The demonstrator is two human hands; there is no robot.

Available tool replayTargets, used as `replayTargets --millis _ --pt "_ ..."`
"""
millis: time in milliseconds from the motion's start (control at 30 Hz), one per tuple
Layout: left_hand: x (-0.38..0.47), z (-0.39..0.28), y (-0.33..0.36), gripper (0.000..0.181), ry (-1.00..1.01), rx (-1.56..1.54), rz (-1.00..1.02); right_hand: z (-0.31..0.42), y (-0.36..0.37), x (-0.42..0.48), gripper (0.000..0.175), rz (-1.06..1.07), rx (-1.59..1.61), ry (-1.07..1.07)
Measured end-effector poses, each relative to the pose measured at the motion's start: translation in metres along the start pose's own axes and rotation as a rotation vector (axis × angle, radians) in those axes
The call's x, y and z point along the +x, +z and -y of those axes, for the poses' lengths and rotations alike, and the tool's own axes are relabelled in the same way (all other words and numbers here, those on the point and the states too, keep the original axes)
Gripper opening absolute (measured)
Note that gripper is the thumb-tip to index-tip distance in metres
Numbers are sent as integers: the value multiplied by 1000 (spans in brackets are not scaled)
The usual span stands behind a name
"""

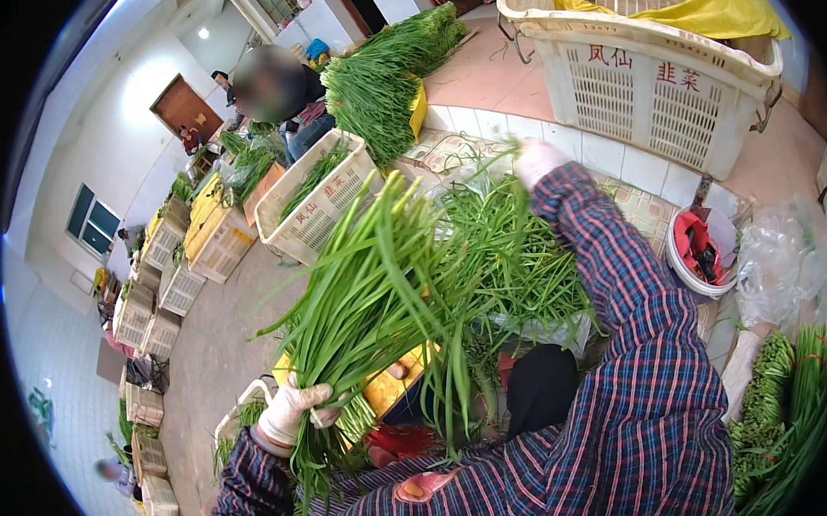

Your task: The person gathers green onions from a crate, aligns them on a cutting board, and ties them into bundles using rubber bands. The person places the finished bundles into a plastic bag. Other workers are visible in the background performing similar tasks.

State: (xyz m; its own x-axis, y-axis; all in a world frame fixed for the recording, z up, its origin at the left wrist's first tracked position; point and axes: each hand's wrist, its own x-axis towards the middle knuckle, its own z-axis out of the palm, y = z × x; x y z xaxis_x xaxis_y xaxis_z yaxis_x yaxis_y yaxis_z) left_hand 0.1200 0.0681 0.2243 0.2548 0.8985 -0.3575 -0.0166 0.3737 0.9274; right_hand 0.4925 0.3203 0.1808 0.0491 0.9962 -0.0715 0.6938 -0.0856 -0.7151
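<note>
In its white glove, my left hand (296,406) grips a thick bunch of garlic chives (378,284) near its lower end. The long flat leaves fan upward and to the right, and some droop over the front. My gloved right hand (539,161) is raised at the far end of a loose heap of chives (524,256). Motion blurs its fingers and the green strands around them, so its hold is unclear. Behind the held bunch, a yellow-topped block (401,378) shows in part, with cut stalk ends beside it.
A large white plastic crate (642,95) stands on the raised floor ahead. Another crate (319,198) holds chives, near a tall stack of them (379,90). To my right are a white bucket (704,250), clear plastic bags (780,260) and tied bundles (760,411). Several people work farther left.
</note>
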Motion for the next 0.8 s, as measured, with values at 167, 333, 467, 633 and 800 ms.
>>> replayTargets --millis 167,333,467,633,800 --pt "-3 27 -20 37 68 -175 55 -44 -2 9 54 109 -683 53" --pt "5 31 -21 43 100 -209 109 22 35 -31 97 790 230 -525" --pt "6 30 -28 47 19 -161 161 31 82 -28 73 1087 1035 -472" --pt "-3 31 -31 49 -22 -90 98 37 74 -45 74 1186 918 -382" --pt "-6 37 -34 48 -32 -94 122 37 84 -49 66 1169 1024 -334"
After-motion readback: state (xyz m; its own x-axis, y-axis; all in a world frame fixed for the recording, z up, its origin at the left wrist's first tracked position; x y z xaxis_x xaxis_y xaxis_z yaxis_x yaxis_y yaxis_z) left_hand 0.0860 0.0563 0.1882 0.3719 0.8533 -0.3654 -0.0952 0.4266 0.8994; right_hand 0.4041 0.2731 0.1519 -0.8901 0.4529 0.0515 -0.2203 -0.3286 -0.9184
